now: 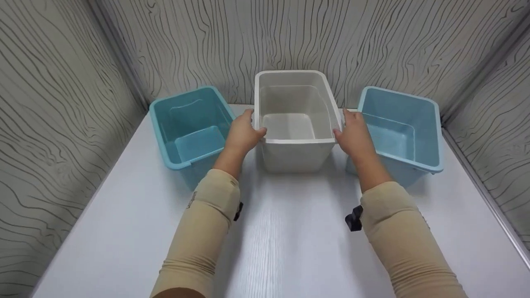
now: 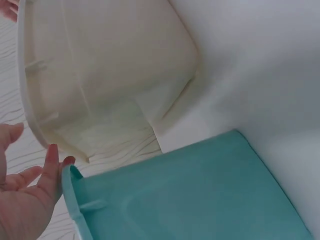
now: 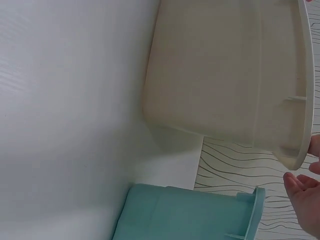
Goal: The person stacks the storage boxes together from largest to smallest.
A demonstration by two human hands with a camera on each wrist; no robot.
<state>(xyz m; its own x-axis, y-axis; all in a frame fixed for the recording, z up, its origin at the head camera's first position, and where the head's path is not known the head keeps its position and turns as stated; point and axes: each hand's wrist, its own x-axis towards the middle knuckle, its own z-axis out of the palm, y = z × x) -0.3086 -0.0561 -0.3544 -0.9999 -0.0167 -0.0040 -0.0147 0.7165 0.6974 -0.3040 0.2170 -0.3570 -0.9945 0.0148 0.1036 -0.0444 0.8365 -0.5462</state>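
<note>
A white plastic bin [image 1: 296, 155] stands upright on the table against the back panel, with nothing inside. My left hand [image 1: 243, 133] is at its left rim, fingers fairly straight and thumb toward the near corner; the left wrist view shows a small gap between thumb and rim. Those fingers lie close to the edge of the teal bin [image 2: 190, 195]. At the opposite side my right hand [image 1: 354, 133] has its thumb by the near right corner and its fingers loosely extended outside the rim. The right wrist view crops part of this hand [image 3: 307, 200].
The teal bin stands turned at the left and a light blue bin [image 1: 399, 165] at the right, both upright with bare floors. Patterned panels [image 1: 49, 103] wall the white table [image 1: 273, 248] at the back and sides. A black wrist device [image 1: 354, 218] sticks out from the right sleeve.
</note>
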